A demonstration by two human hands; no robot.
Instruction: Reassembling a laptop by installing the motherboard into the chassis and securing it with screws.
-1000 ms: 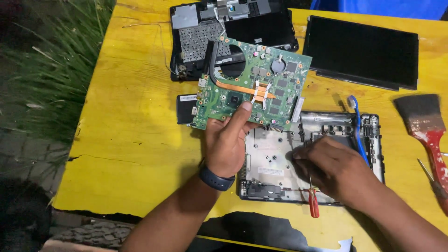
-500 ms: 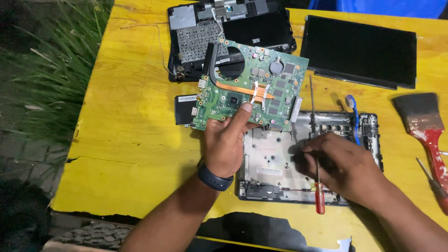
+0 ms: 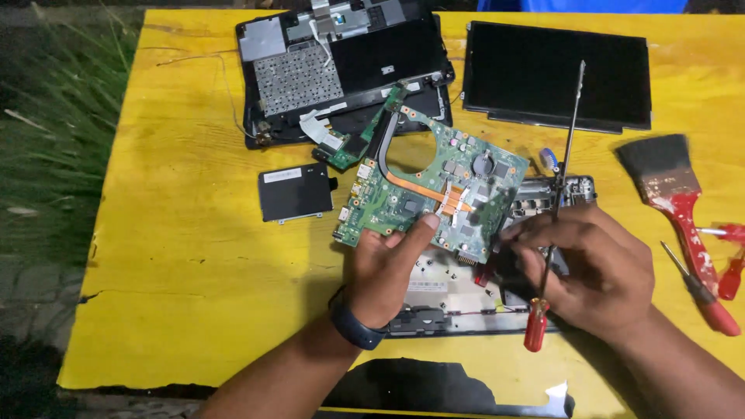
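Head view looks down on a yellow tabletop [image 3: 178, 256], where the left hand [image 3: 384, 271] grips a green motherboard [image 3: 434, 194] by its near edge, thumb on top and fingers beneath, holding it tilted above the open laptop base [image 3: 450, 299] near the tabletop's front edge. The right hand [image 3: 597, 271] is closed around a long red-handled screwdriver [image 3: 555, 225], shaft pointing away toward the far edge, while its fingertips press at the board's right corner. To lift the board well, I judge it should be held by the edges only, kept level, and checked for any ribbon or wire that may tie it to the base; whether one is attached cannot be seen. The copper heat pipe [image 3: 419, 186] is best left untouched. Parking the screwdriver would free the right hand for a steadier two-handed hold. Around it: a keyboard shell [image 3: 341, 70] at the far edge, a dark screen panel [image 3: 555, 74] toward the far right corner, a small black drive [image 3: 295, 192] left of the board, and a red-handled paintbrush [image 3: 675, 202] with another red screwdriver [image 3: 698, 291] at the right edge. The shell and drive crowd the space left of the base.
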